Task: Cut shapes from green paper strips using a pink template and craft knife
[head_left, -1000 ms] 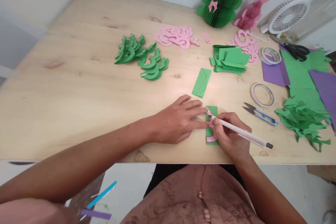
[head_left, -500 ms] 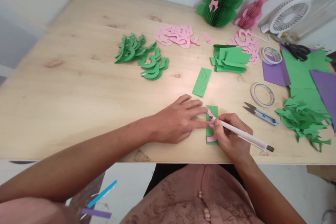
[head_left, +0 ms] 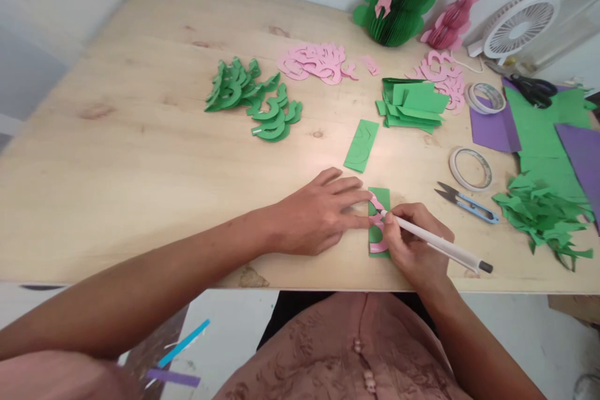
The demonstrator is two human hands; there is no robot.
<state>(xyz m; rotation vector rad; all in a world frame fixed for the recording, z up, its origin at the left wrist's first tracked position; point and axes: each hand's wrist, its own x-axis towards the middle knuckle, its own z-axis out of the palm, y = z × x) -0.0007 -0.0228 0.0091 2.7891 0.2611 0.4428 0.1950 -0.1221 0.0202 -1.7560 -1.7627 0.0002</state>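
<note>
My right hand (head_left: pixel 418 240) is closed around a white pen (head_left: pixel 440 241), its tip down at the edge of a curvy pink paper cutout (head_left: pixel 376 246). That cutout lies on a small green paper rectangle (head_left: pixel 383 195) near the table's front edge. Spread out flat, my left hand (head_left: pixel 328 212) presses the cutout with its fingertips from the left side. Just beyond lies another green paper piece (head_left: pixel 361 146) bearing a drawn curvy outline. My right fingers hide part of the cutout's right side.
Green cutouts (head_left: pixel 274 119) and pink cutouts (head_left: pixel 314 64) lie farther back, beside stacked green paper (head_left: pixel 415 103). Rightward are blue thread snips (head_left: pixel 469 203), a tape roll (head_left: pixel 470 169), green scraps (head_left: pixel 546 219) and black scissors (head_left: pixel 532 90). A fan (head_left: pixel 520 28) and green paper figure (head_left: pixel 398 0) stand behind.
The pen tip has shifted very slightly along the pink cutout's edge. My left hand stays in place on the cutout.
</note>
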